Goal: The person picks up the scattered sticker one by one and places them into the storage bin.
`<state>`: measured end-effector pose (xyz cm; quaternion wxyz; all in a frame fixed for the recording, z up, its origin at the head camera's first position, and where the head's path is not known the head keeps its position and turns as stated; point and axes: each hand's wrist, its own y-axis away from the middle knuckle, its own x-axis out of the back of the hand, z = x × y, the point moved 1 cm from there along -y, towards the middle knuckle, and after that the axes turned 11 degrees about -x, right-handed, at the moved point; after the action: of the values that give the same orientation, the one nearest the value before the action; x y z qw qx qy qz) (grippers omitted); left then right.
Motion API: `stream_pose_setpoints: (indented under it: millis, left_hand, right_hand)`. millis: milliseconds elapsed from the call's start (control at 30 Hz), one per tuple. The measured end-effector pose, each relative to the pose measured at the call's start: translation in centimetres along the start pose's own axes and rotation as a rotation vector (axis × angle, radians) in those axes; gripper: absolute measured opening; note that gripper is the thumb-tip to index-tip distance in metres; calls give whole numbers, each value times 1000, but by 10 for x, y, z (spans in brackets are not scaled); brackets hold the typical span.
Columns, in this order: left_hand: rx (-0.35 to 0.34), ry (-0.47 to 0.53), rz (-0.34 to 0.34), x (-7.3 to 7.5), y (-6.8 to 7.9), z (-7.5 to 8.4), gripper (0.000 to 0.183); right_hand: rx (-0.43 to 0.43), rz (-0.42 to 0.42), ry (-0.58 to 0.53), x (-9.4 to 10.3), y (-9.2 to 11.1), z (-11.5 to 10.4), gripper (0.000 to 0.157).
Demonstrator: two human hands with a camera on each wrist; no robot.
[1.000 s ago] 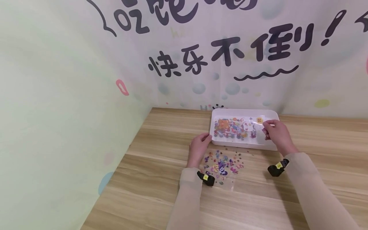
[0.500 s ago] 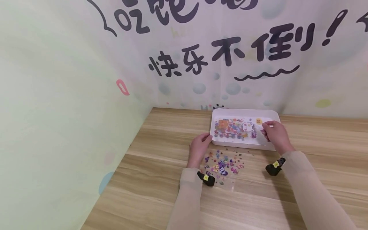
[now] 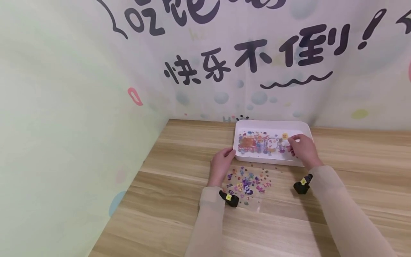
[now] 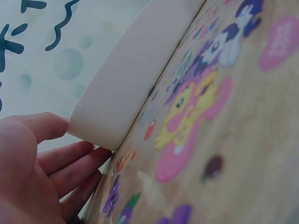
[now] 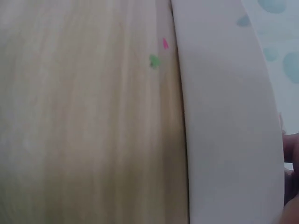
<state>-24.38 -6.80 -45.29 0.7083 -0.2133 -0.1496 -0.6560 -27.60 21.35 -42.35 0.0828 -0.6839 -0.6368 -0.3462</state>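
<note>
In the head view a white tray [image 3: 273, 162] stands near the back of the table. My left hand [image 3: 221, 164] holds its front left corner; in the left wrist view the thumb touches the rim and the fingers lie against the outer wall. Inside the tray is a clear sticker sheet [image 3: 273, 143] with an orange bear and a white bear figure. My right hand [image 3: 303, 150] pinches this sheet near its right edge, over the tray's right part. In the right wrist view the tray wall hides most of that hand.
Another clear sticker sheet [image 3: 247, 185] with purple and pink figures lies on the wooden table [image 3: 179, 214] before the tray, beside the left wrist. Behind the tray hangs a printed cloth backdrop [image 3: 205, 96], and a pale wall covering [image 3: 64, 142] stands left.
My right hand has moved a little left, and the sheet's printed figures have shifted left and lower in the tray. The left hand stays at the tray's corner.
</note>
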Motion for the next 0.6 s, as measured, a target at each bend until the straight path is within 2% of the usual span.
stream_pose_setpoints:
  millis: [267,600]
  left_hand:
    - [-12,-31,13,0,-3,0,35]
    - [7,4,-4,0,0,-1,35]
  right_hand:
    - [-7,-5,52,-3,-3,-1,40]
    - [4,-28,86,-4,0,0,45]
